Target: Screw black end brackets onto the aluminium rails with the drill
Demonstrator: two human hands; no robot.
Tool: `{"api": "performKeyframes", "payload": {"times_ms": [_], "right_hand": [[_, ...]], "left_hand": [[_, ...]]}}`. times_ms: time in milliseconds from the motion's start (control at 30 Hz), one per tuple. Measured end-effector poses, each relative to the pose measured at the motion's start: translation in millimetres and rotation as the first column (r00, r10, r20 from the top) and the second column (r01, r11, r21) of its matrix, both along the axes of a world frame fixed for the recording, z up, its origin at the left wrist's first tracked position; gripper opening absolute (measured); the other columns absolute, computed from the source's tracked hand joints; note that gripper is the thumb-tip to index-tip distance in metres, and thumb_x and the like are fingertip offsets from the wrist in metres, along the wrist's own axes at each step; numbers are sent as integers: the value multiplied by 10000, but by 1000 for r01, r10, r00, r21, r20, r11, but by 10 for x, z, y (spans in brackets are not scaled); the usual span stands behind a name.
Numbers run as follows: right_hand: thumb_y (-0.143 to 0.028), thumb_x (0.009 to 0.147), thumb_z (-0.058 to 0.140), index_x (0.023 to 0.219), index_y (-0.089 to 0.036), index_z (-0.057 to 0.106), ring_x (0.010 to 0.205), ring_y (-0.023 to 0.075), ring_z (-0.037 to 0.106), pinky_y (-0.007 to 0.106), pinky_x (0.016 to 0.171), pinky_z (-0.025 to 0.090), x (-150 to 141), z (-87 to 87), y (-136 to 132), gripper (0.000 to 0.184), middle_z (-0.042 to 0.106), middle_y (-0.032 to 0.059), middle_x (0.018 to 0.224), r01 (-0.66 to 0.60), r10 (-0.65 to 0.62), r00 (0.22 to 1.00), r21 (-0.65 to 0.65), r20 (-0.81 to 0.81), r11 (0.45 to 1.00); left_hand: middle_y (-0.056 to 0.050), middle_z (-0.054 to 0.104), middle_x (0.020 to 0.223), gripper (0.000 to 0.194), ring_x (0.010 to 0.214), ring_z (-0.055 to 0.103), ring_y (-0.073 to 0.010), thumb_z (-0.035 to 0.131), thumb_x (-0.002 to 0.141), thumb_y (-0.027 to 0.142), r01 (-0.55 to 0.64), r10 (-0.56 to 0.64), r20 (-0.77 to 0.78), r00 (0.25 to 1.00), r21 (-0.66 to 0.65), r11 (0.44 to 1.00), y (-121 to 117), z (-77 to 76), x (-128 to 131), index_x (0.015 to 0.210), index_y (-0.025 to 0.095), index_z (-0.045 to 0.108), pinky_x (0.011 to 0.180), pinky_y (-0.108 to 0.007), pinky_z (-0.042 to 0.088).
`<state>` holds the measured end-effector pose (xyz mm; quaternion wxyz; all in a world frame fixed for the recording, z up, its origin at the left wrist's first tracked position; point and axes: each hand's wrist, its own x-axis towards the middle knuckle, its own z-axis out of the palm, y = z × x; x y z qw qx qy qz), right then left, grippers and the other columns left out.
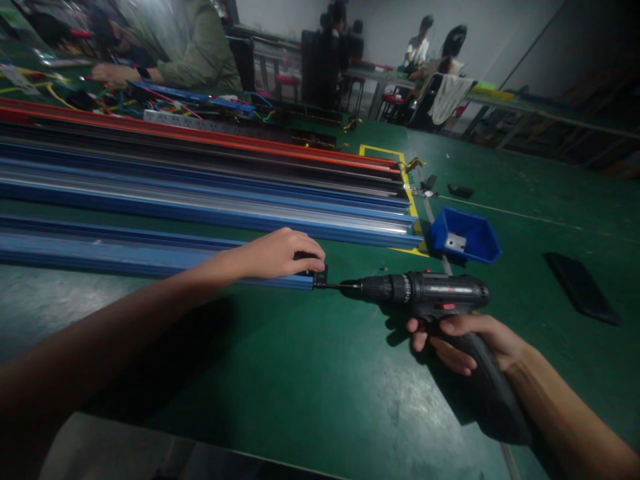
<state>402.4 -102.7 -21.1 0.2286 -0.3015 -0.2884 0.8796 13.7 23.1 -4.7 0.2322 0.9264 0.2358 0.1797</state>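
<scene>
At the blue profile's (150,257) end, your right hand (473,341) grips the cordless drill (443,291).
Your left hand (284,255) pinches the black end piece (323,274); green tabletop (310,373) lies open nearside.

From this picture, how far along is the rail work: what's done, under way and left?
The black end piece already sits at the end of the near blue rail. The left hand holds it there while the right hand aims the cordless drill at it. Fastening it probably remains; whether the rails behind need work too, the picture doesn't show.
</scene>
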Motion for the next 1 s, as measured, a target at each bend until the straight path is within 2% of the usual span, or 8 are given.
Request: {"api": "performKeyframes", "payload": {"times_ms": [167, 667, 1000], "right_hand": [[-166, 918, 606, 1085, -42, 743, 483, 74, 635, 199, 510, 587, -20, 3, -10, 249, 759, 237, 1031, 10, -9, 1000, 33, -24, 999], [-197, 916, 603, 980, -21, 755, 443, 80, 612, 205, 492, 591, -36, -7, -9, 242, 730, 124, 793, 0, 1, 1000, 51, -19, 999], [-225, 906, 624, 960, -35, 748, 433, 70, 594, 200, 475, 578, -11, -34, -13, 233, 713, 104, 808, 6, -6, 1000, 51, 7, 999]], "left_hand": [[-17, 778, 1065, 274, 997, 699, -164, 582, 983, 420, -5, 5, -2, 1000, -2, 1000, -1, 6, -8, 1043, 243, 781, 903, -255, 474], [-13, 779, 1057, 267, 979, 704, -159, 581, 983, 416, 0, 0, -5, 1000, 8, 1000, 8, -3, -7, 1036, 242, 777, 884, -244, 481], [-15, 773, 1068, 283, 983, 698, -155, 572, 989, 423, -2, 3, -18, 1000, 5, 1000, 5, 1, -3, 1044, 230, 771, 899, -248, 473]]}}
